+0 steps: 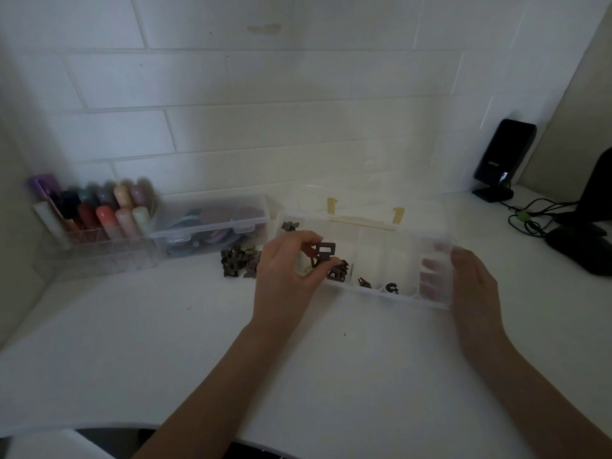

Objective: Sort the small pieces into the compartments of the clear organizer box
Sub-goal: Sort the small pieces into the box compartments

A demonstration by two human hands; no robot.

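In the head view, the left hand [287, 272] is pinching a dark piece [324, 254] above the clear organizer box [381, 294], whose right end the right hand [470, 279] is gripping. The loose pile [239, 261] is lying just left of the pinch.

The scene is dim and flat, with a grey-green cast over the white tiled wall [265, 94] and the white table [132, 342]. No lamp or window shows, and shadows are soft and faint. The brightest patch is a pale yellowish glow inside the clear organizer box [367, 246], whose walls give weak reflections. The whole picture is soft, with motion blur smearing the coloured bottles [109, 207] at left and the fingers seen through the box's right end. Wide-angle distortion bends the tile lines and the table edge toward the corners. The dark devices [503, 157] at right lose all detail.
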